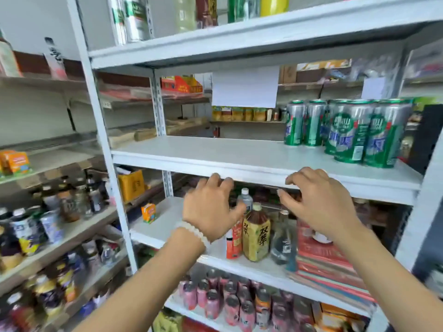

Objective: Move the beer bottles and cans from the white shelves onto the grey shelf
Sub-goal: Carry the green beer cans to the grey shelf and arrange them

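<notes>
Dead ahead: white shelf rack, steel uprights, perforated posts at the back. Middle board is bare across its left and centre, so that is the open room; front lip runs left to right and drops slightly toward the right upright. Green-and-silver beer cans stand upright in a tight cluster at the right end of that board, front pair near the lip, rear ones further in. Labels carry large Chinese characters, too blurred to read.

Grey shelf unit sits to the left, beside the rack, its boards crowded with dark bottles and cans; print unreadable.

Top board holds more cans and bottles, only their lower parts in view.

Board below the bare one: stack of red flat packs at right, yellow tea bottle with bold black characters centre, clear bottle just beside it, small orange carton alone at left with free board around it. Lowest board: pink-labelled cans packed close.

White paper sheet hangs behind the rack, blank.

Left hand, bead bracelet on the wrist, and right hand both hover at the middle board's front lip, fingers spread and loosely curved, holding nothing. Fingertip contact with the lip: cannot tell.
</notes>
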